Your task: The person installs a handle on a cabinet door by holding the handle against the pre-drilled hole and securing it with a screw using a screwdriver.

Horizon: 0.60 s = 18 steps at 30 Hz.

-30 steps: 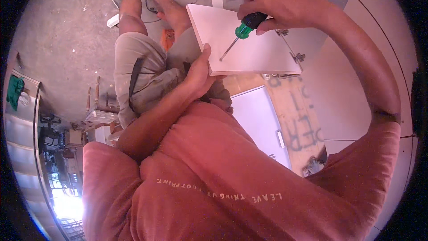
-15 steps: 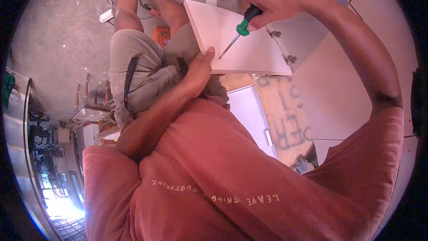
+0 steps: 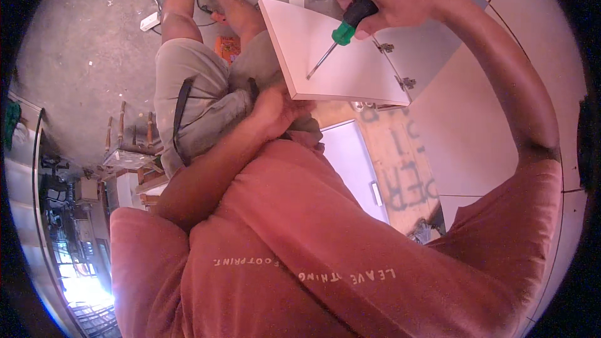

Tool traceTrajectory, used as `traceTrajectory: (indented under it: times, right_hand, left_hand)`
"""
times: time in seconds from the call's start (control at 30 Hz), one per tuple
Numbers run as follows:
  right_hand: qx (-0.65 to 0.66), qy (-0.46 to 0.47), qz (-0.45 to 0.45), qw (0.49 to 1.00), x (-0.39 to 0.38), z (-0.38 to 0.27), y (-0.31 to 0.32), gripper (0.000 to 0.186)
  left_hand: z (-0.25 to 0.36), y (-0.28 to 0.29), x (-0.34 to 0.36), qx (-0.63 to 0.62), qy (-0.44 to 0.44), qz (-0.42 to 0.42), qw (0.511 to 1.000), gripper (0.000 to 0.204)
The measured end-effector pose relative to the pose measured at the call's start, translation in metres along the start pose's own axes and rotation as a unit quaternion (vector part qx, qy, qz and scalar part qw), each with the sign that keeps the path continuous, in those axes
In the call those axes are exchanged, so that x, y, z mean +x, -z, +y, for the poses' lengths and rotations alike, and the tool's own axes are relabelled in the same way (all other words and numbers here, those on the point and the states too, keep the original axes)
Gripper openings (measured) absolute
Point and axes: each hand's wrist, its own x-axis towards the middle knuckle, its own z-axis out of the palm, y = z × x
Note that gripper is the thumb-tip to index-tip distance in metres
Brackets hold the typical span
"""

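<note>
Cloth (image 3: 10, 119) in green shows at the far left, and a white block (image 3: 150, 22) sits on the floor near an orange package (image 3: 225, 47) between the person's legs. The left hand (image 3: 272, 109) is at the near left corner of a white board (image 3: 341, 74); its fingers pass partly beneath, so I cannot tell how tightly they close. The board lies tilted before the lap, the tip of a screwdriver (image 3: 342, 34) at its face. The right hand (image 3: 391, 3) curls its fingers around the black handle, above two metal hinges (image 3: 407, 82) along the board's right edge.
</note>
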Motion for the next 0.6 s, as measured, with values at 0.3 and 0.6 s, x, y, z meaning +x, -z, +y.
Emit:
traceTrajectory:
  times: [0.3,0.6]
  right_hand:
    - [-0.058,0.187,0.057,0.979,0.005,0.002,-0.009,0.033]
    - [0.008,0.035,0.002,0.999,0.008,-0.009,0.001,0.031]
  left_hand:
    - [-0.008,0.006,0.010,0.003,0.064,-0.084,0.994,0.027]
    - [-0.015,0.007,0.017,-0.028,0.051,-0.114,0.992,0.023]
